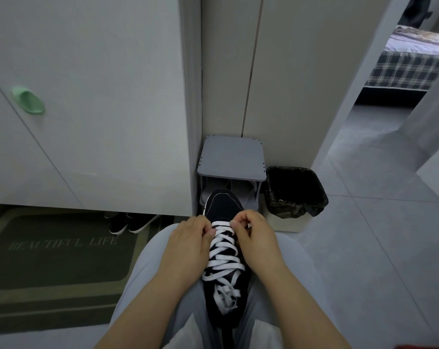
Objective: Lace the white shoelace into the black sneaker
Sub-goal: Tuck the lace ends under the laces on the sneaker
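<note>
While over the black sneaker [222, 205], left hand [188, 238] and right hand [256, 235] both in a pinch on the white shoelace [224, 260].

I see left forearm [148, 295] and right forearm [306, 295] bare, running forward and converging. Left hand [190, 239] and right hand [257, 234] sit side by side, backs up, narrow gap between them, fingers curled under, thumb tips turned inward. Each looks pinched on the white shoelace [221, 224] between them; fingertips mostly hidden under the knuckles.
</note>
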`<state>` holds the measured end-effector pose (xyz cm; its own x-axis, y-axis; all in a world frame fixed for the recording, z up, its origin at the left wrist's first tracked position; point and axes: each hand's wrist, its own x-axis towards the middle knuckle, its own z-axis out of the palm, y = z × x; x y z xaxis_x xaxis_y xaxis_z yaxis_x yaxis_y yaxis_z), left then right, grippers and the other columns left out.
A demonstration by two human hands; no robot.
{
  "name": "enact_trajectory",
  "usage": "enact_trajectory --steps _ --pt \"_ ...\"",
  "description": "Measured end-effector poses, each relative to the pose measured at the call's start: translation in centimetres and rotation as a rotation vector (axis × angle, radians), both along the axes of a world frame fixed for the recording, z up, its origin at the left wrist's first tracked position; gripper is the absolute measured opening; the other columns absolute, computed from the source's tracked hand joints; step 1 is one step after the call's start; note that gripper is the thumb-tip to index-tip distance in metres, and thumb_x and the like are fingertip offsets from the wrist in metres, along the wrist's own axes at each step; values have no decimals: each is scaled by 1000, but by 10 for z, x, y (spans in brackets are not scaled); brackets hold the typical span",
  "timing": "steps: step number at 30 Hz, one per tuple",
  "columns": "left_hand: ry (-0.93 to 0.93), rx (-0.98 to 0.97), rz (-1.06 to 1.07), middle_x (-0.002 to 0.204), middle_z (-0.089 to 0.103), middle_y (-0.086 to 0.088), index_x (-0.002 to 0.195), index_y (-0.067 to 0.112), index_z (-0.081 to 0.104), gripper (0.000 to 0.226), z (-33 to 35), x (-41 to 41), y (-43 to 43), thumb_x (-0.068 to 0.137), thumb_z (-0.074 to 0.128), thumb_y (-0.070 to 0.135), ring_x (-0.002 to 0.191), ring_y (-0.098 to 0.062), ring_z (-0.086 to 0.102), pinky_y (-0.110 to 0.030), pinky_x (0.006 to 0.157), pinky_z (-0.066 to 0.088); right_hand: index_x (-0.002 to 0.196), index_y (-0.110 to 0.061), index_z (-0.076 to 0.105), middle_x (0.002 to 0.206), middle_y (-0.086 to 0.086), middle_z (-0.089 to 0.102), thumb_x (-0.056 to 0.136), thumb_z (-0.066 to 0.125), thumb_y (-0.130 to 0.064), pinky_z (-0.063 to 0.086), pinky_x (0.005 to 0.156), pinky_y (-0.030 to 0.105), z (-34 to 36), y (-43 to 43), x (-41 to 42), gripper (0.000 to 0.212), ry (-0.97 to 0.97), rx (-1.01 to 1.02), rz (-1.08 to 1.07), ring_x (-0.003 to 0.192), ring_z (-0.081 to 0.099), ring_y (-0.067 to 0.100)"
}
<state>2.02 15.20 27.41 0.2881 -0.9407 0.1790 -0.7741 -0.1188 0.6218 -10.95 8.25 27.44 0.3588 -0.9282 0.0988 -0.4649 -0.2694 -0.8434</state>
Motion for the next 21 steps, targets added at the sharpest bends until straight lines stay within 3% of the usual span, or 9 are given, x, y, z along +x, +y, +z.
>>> enact_trajectory --steps 5,11,15,18,21 --pt "2 1 -14 77 47 9 67 35 30 32 0 -3 -1 92 48 25 76 -11 43 -24 66 28 78 -28 57 82 -8 50 85 64 -19 40 65 11 -1 -2 5 13 4 26 51 67 48 3" --pt "-54 -11 48 79 49 7 76 24 40 18 1 -4 -1 93 46 24 78 -15 42 -27 70 29 78 -24 53 86 -8 48 91 55 -19 37 66 4 -1 -1 3 14 33 -4 36 73 48 2" --pt "-10 -67 68 77 46 13 78 24 44 15 1 -2 2 89 53 22 79 -14 43 -24 70 28 77 -25 55 81 -1 57 86 61 -22 43 65 16 0 2 -3 12 -63 45 -8 69 51 8" --pt "19 -171 58 75 43 15 77 24 46 18 2 0 6 85 61 20 76 -13 41 -18 66 30 79 -21 58 80 1 58 83 66 -28 46 65 22 -2 4 -5 12 17 26 -14 67 51 10" --pt "-98 -161 38 74 47 9 73 21 52 18 -2 0 7 83 64 29 74 -15 42 -22 68 31 79 -17 56 80 0 57 87 62 -25 41 65 17 -2 5 -3 12 69 -21 4 70 51 12"
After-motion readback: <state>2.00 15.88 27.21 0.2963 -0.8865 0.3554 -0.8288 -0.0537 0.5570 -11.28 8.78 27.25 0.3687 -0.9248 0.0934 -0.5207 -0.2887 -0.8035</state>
